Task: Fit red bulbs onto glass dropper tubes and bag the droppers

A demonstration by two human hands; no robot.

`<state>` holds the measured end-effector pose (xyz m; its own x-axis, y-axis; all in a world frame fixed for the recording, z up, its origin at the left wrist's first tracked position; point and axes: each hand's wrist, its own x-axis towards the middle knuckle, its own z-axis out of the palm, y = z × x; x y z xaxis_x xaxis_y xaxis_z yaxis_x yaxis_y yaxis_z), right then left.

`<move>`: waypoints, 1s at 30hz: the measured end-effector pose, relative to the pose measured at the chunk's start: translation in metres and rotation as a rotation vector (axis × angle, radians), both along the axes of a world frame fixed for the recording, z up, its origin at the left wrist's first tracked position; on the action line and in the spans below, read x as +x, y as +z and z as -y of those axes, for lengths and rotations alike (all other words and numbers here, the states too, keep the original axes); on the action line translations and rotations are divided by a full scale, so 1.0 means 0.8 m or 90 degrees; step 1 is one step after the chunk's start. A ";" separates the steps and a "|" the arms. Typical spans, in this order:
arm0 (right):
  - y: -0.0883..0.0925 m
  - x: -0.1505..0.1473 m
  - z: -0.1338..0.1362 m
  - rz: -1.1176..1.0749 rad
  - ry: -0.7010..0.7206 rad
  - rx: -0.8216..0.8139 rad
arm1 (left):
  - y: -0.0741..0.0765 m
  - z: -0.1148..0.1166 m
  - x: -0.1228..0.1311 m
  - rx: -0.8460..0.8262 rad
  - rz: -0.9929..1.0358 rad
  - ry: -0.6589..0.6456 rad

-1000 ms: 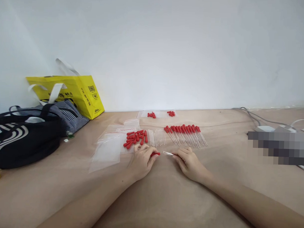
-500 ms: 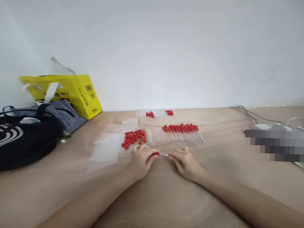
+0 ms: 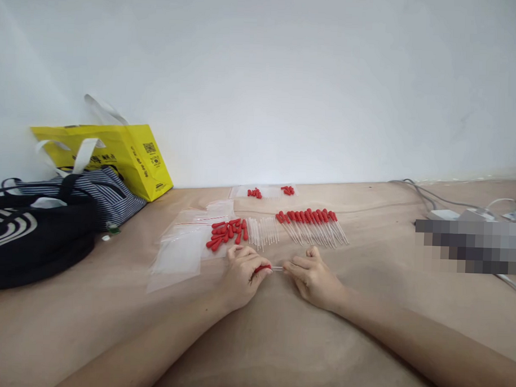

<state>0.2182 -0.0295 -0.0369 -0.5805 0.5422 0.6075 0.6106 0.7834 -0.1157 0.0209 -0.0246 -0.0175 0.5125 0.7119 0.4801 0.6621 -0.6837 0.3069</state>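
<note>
My left hand [image 3: 245, 278] pinches a red rubber dropper bulb [image 3: 263, 268] between thumb and fingers. A thin clear glass tube [image 3: 277, 268] runs from the bulb to my right hand [image 3: 312, 277], whose fingers are closed on its other end. Just beyond my left hand lies a heap of loose red bulbs [image 3: 229, 233]. To the right of the heap is a row of bare glass tubes [image 3: 263, 232]. Farther right, several droppers [image 3: 311, 223] with red bulbs on their tubes lie side by side at a slant.
Flat clear zip bags [image 3: 177, 255] overlap on the wooden table [image 3: 261, 340] at left. By the wall, a clear bag holds red bulbs [image 3: 254, 193]. A black bag [image 3: 40, 242], a striped bag [image 3: 109, 197] and a yellow bag [image 3: 145, 155] stand left; cables [image 3: 423, 191] lie right.
My fingers have shifted slightly along the bulb and tube, and my hands are a little closer together. The tube now lies nearly level. The heap and rows are unchanged.
</note>
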 end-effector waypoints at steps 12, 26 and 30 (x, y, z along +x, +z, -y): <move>0.002 -0.006 -0.005 -0.021 0.047 -0.029 | 0.000 0.002 0.001 -0.006 -0.030 -0.034; 0.009 -0.004 -0.008 -0.026 0.034 -0.077 | 0.002 -0.008 -0.011 -0.076 -0.018 -0.018; 0.008 -0.004 -0.007 -0.037 0.029 -0.076 | 0.003 -0.009 -0.013 -0.103 0.011 -0.007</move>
